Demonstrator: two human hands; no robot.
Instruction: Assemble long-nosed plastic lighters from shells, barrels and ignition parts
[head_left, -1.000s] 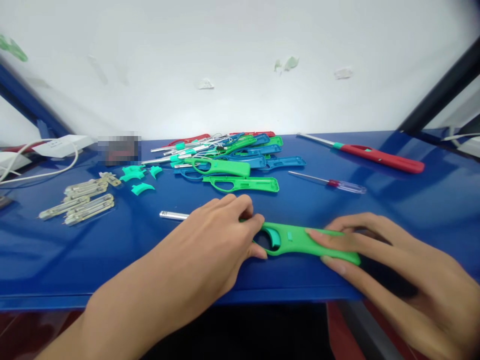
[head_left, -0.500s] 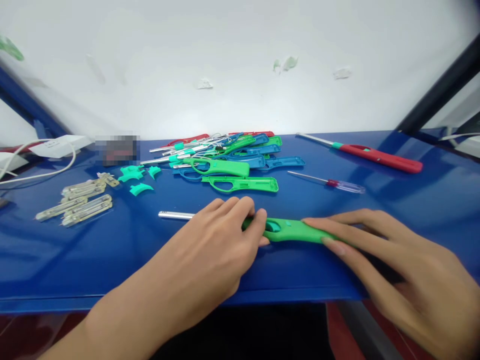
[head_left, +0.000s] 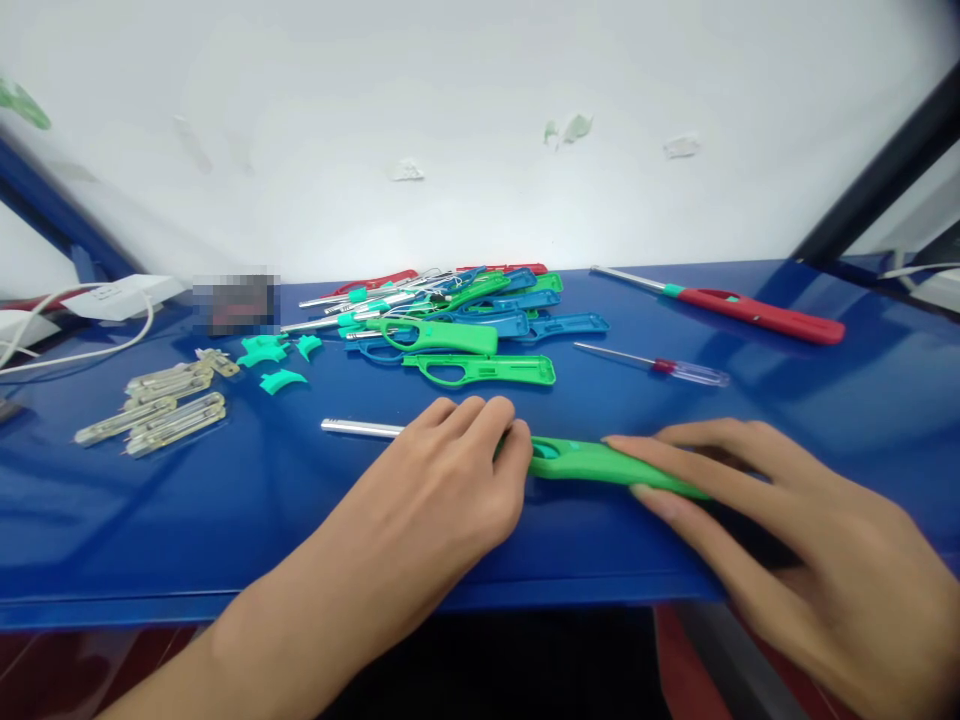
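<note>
A green long-necked gas lighter (head_left: 592,460) lies sideways over the front of the blue table, its metal tube pointing left. My left hand (head_left: 457,470) is closed round it where the tube meets the handle and covers that part. Thumb and fingers of my right hand (head_left: 780,520) pinch the handle's right half from above and below. Turquoise plastic shows in the handle's finger opening. Behind my hands, a green half shell (head_left: 495,370) lies with its hollow side up.
A pile of green, blue and red lighter parts (head_left: 457,300) lies at the back. To the right are a red lighter (head_left: 757,312) and a screwdriver (head_left: 690,372). Turquoise triggers (head_left: 283,380), clear fuel tanks (head_left: 176,420) and a white cable (head_left: 112,352) are on the left.
My left hand has shifted slightly right along the lighter, covering more of the finger opening. More of the metal tube shows, and the handle's right end sits lower between my right fingers.
</note>
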